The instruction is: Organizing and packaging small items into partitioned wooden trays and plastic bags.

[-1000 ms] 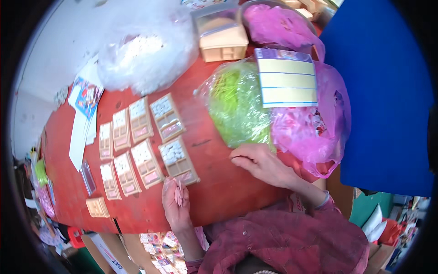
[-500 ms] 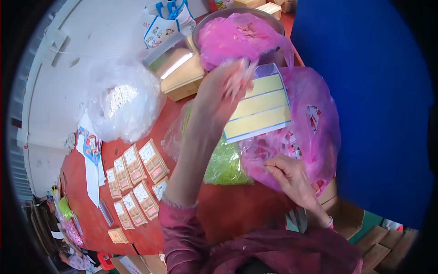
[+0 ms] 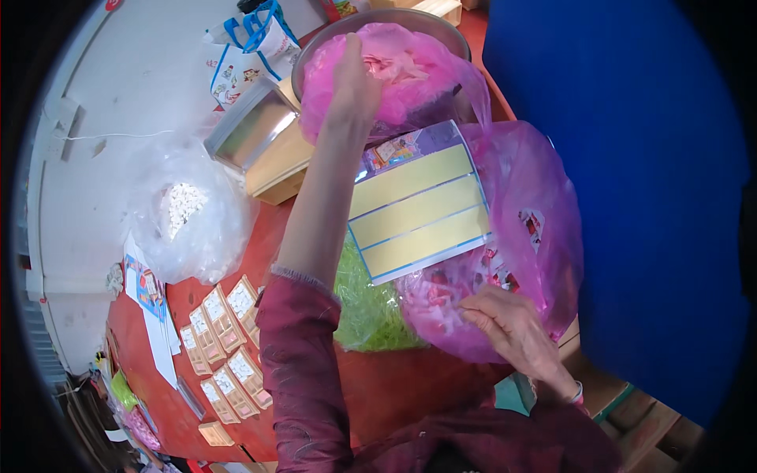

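Observation:
My left hand (image 3: 359, 88) reaches to the left part of a pink plastic bag (image 3: 426, 47) that lines a metal bowl (image 3: 461, 39) at the back. Its fingers are hidden behind the hand. Pale pink pieces (image 3: 394, 69) show inside the bag, beside that hand. At the lower right my right hand (image 3: 516, 335) is closed, thumb against curled fingers; whether anything small is pinched there is hidden. It is over the front of a second pink bag (image 3: 544, 189) with red and white packets. A card with yellow bands (image 3: 422, 205) lies between the hands.
A bag of green shredded filler (image 3: 374, 307) lies under the card. Small wooden compartment trays (image 3: 225, 319) with white pieces stand in rows at left. Behind them are a clear bag of white pieces (image 3: 185, 209) and a lidded wooden box (image 3: 276, 169). A blue panel (image 3: 623, 197) rises at right.
My left hand has moved away, up and left, from above the card to the pink bag in the bowl. My right hand stays closed by the other bag. The whole view has shifted.

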Demonstrator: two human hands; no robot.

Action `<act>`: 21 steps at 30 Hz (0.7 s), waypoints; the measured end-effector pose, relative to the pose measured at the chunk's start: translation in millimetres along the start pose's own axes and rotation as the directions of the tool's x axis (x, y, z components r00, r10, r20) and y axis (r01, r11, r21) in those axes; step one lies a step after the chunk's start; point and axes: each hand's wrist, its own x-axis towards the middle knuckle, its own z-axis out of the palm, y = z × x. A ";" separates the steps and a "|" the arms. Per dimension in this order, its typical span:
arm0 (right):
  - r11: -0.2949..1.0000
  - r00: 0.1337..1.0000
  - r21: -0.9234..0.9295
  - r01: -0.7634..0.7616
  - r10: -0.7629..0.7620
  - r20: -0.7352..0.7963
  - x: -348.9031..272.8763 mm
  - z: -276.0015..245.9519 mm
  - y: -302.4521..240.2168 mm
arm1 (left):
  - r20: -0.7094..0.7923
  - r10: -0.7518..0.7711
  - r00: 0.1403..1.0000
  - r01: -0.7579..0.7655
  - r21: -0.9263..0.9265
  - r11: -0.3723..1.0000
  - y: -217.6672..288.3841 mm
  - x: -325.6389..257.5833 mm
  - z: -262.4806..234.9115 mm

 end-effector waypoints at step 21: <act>0.846 0.992 -0.533 0.001 -0.067 -0.104 9.7 -3.2 73.4 | 0.671 -0.356 0.651 -0.672 0.727 0.143 -44.1 -265.5 -30.9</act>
